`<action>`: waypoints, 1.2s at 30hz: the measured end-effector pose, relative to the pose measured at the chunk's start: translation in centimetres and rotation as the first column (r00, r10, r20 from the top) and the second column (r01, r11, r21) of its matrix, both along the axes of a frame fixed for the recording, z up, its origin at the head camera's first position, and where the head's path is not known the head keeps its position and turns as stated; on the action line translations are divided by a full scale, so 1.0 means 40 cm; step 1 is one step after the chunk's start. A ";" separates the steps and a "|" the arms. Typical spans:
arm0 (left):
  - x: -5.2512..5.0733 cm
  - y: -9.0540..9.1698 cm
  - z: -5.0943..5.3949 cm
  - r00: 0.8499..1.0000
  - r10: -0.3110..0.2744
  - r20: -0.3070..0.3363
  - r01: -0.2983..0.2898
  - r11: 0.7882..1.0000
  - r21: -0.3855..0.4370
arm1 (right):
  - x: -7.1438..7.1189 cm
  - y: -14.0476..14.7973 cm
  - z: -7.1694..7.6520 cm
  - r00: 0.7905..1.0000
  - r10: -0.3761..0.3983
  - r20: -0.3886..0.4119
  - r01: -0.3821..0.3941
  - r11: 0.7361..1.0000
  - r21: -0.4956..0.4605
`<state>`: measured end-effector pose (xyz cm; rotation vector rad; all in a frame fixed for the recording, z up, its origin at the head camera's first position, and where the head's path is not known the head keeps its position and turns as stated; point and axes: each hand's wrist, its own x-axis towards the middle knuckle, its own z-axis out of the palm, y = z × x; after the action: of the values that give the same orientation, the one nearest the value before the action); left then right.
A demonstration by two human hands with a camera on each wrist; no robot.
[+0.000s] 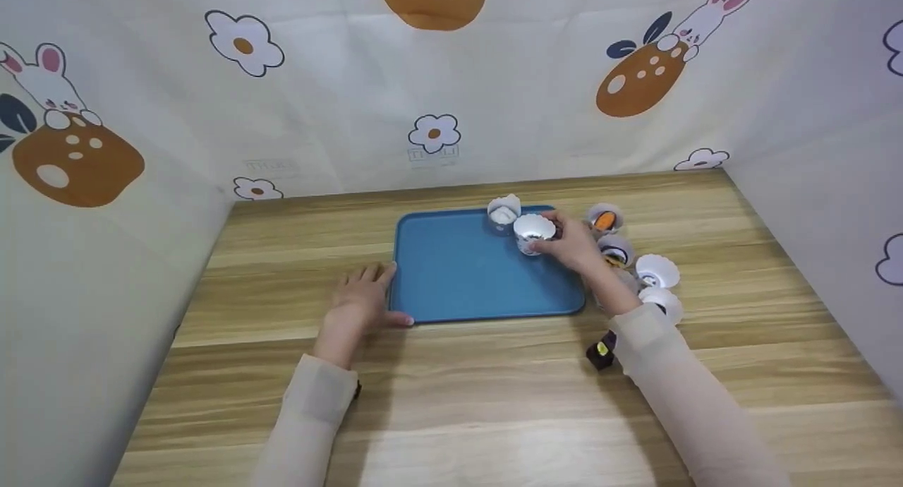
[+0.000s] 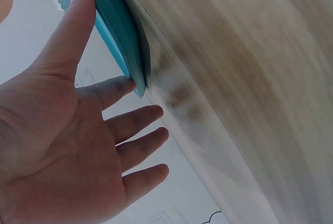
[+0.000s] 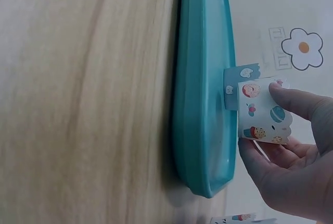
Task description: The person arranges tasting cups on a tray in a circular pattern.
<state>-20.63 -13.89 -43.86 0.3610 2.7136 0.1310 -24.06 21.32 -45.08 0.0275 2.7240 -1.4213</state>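
Observation:
My right hand (image 1: 573, 245) grips a white paper baking cup (image 3: 264, 110) printed with small sweets, thumb on one side and fingers on the other. This cup is over the back right part of a blue tray (image 1: 465, 275). Just behind and left of it, a blue-grey cup (image 3: 240, 86) with something white inside stands on the tray. My left hand (image 1: 361, 298) touches the tray's left edge, its thumb at the front left corner and its fingers extended. In the left wrist view the palm shows, and the thumb and index fingertip meet the teal rim.
Right of the tray stand several more paper cups (image 1: 657, 271), one with an orange piece (image 1: 605, 221) inside. A small dark block (image 1: 600, 353) with a yellow-green mark lies near my right sleeve. Patterned cloth walls enclose the wooden table (image 1: 451, 402).

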 end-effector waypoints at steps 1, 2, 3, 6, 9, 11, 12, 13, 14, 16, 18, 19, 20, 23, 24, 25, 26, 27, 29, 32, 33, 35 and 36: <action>-0.001 0.001 0.001 1.000 0.001 0.002 -0.001 1.000 -0.002 | 0.000 -0.001 -0.002 1.000 0.000 -0.001 0.000 1.000 0.000; 0.000 0.001 0.001 1.000 0.002 0.001 -0.002 1.000 0.000 | -0.001 -0.002 -0.004 1.000 0.000 -0.005 0.000 1.000 0.009; 0.000 0.001 0.002 1.000 0.001 0.001 -0.001 1.000 0.002 | -0.002 -0.002 -0.006 1.000 -0.001 -0.008 0.001 1.000 0.018; 0.002 0.002 0.003 1.000 0.004 0.002 -0.004 1.000 0.016 | -0.004 -0.003 -0.011 1.000 -0.008 -0.008 0.008 0.999 0.040; 0.003 0.002 0.003 1.000 0.006 0.000 -0.006 1.000 0.024 | -0.005 -0.004 -0.016 1.000 -0.013 -0.009 0.013 0.998 0.060; 0.003 0.002 0.003 1.000 0.007 -0.002 -0.007 1.000 0.024 | -0.006 -0.005 -0.019 1.000 -0.012 -0.013 0.013 0.997 0.070; 0.004 0.002 0.003 1.000 0.007 -0.002 -0.007 1.000 0.023 | -0.006 -0.006 -0.021 1.000 -0.013 -0.017 0.015 0.997 0.078; 0.003 0.002 0.002 1.000 0.007 -0.003 -0.007 1.000 0.023 | -0.006 -0.006 -0.022 1.000 -0.012 -0.022 0.013 0.997 0.082; 0.003 0.002 0.002 1.000 0.008 -0.003 -0.008 1.000 0.022 | -0.007 -0.007 -0.024 1.000 -0.010 -0.028 0.013 0.996 0.085; 0.004 0.003 0.003 1.000 0.008 -0.005 -0.008 1.000 0.021 | -0.007 -0.009 -0.027 1.000 -0.008 -0.028 0.010 0.997 0.080; 0.004 0.003 0.003 1.000 0.008 -0.005 -0.008 1.000 0.019 | -0.007 -0.011 -0.030 1.000 -0.005 -0.026 0.007 0.998 0.064; 0.003 0.004 0.003 1.000 0.008 -0.005 -0.008 1.000 0.017 | -0.008 -0.013 -0.031 1.000 -0.002 -0.025 0.003 0.999 0.051; 0.003 0.004 0.003 1.000 0.008 -0.005 -0.008 1.000 0.015 | -0.008 -0.014 -0.033 1.000 -0.002 -0.022 0.003 0.999 0.038; 0.002 0.004 0.002 1.000 0.007 -0.005 -0.007 1.000 0.010 | -0.010 -0.016 -0.036 1.000 -0.003 -0.022 0.003 1.000 0.002; 0.002 0.003 0.002 1.000 0.007 -0.005 -0.007 1.000 0.010 | -0.010 -0.016 -0.038 1.000 -0.002 -0.026 0.001 1.000 -0.004; 0.002 0.003 0.002 1.000 0.008 -0.005 -0.008 1.000 0.010 | -0.011 -0.017 -0.039 1.000 -0.001 -0.028 0.001 1.000 -0.015; 0.002 0.003 0.002 1.000 0.008 -0.005 -0.008 1.000 0.012 | -0.013 -0.017 -0.040 1.000 -0.001 -0.029 0.001 1.000 -0.025; 0.002 0.002 0.001 1.000 0.008 -0.004 -0.008 1.000 0.013 | -0.014 -0.018 -0.041 1.000 -0.001 -0.031 -0.001 0.999 -0.036; 0.002 0.002 0.001 1.000 0.004 -0.004 -0.004 1.000 0.008 | -0.016 -0.019 -0.044 0.999 0.009 -0.035 -0.011 0.998 -0.056; 0.001 0.001 -0.001 1.000 -0.004 -0.003 0.004 1.000 -0.005 | -0.015 -0.020 -0.045 0.999 0.013 -0.036 -0.015 0.998 -0.068; 0.000 0.001 -0.001 1.000 -0.007 -0.003 0.007 1.000 -0.011 | -0.015 -0.020 -0.045 0.999 0.013 -0.036 -0.015 0.998 -0.065; 0.000 0.001 0.000 1.000 -0.011 -0.004 0.011 1.000 -0.015 | -0.013 -0.020 -0.044 0.999 0.009 -0.033 -0.011 0.998 -0.058; 0.000 0.001 0.000 1.000 -0.012 -0.004 0.012 1.000 -0.015 | -0.012 -0.020 -0.044 0.999 0.007 -0.034 -0.009 0.999 -0.052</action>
<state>-20.64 -13.85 -43.87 0.3729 2.7145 0.1064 -24.55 20.50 -46.84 -0.0098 2.7092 -1.5036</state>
